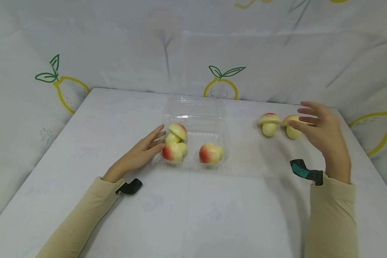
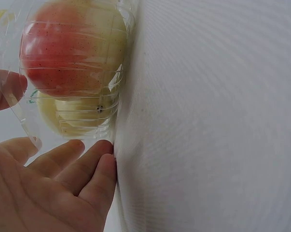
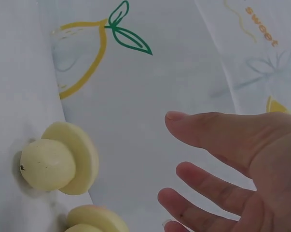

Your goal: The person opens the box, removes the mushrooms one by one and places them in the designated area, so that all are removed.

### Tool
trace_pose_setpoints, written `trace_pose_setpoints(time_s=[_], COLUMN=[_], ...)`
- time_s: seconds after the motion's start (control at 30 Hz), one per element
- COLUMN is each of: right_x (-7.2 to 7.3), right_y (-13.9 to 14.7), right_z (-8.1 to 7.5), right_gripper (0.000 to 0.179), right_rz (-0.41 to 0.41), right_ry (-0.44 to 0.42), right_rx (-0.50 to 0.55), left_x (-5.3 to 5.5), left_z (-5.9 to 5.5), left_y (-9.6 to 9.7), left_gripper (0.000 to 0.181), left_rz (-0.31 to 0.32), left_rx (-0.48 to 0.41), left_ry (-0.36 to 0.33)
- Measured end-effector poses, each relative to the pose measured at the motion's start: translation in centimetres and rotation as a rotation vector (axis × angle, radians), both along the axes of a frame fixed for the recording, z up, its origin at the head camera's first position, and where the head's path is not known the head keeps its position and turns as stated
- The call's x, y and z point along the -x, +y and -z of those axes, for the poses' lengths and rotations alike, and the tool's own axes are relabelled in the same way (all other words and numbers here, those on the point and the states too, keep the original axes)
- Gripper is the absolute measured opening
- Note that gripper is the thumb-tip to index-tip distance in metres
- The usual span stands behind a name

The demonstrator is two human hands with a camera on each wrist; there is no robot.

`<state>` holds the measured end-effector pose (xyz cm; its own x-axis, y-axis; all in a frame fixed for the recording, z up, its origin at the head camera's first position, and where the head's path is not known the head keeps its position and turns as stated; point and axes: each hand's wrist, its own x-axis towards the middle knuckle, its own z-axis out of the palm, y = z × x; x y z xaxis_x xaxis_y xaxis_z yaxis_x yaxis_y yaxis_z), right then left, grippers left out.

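Observation:
My left hand [image 1: 137, 154] rests against the left side of a clear plastic box [image 1: 193, 157], fingers extended and slightly bent. Inside it, a yellow mushroom-shaped piece with a red-tinged cap [image 1: 178, 130] lies tilted behind a second mushroom piece [image 1: 172, 152], both at the left. A third mushroom piece [image 1: 210, 153] lies on its side at the right. To the right of the box, two more mushroom pieces [image 1: 269, 125] [image 1: 292, 133] stand cap up. Above the rightmost, my right hand [image 1: 325, 132] hovers with fingers spread, holding nothing; it partly hides that cap in the head view.
The box's clear lid [image 1: 195, 106] lies folded back toward the rear edge of the white-covered table [image 1: 187, 215]. Behind the table hangs a pale curtain [image 1: 116, 46] with lemon drawings. Black bands [image 1: 131, 187] sit at both sleeves.

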<state>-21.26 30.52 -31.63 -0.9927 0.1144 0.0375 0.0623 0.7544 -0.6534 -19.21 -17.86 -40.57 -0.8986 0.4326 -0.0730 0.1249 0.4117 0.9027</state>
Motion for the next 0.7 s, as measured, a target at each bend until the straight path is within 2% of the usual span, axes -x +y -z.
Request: trace_pose_setpoints(time_s=[0.2, 0.3, 0.47, 0.7], right_x=[-0.3, -0.3, 0.0, 0.0], right_y=[-1.0, -1.9, -4.0, -5.7], right_z=[-0.2, -0.2, 0.1, 0.1], right_gripper=[0.077, 0.075, 0.069, 0.067], right_rz=[-0.063, -0.156, -0.305, -0.371], right_ry=[0.013, 0.014, -0.033, -0.060], right_rx=[-0.014, 0.002, 0.017, 0.011], left_x=[-0.1, -0.1, -0.1, -0.1], left_z=[-0.1, -0.1, -0.1, -0.1], left_y=[0.0, 0.0, 0.0, 0.0], left_gripper=[0.069, 0.069, 0.069, 0.069], left_rz=[0.004, 0.003, 0.005, 0.005], left_rx=[0.003, 0.001, -0.003, -0.004], left_ry=[0.007, 0.006, 0.004, 0.009])
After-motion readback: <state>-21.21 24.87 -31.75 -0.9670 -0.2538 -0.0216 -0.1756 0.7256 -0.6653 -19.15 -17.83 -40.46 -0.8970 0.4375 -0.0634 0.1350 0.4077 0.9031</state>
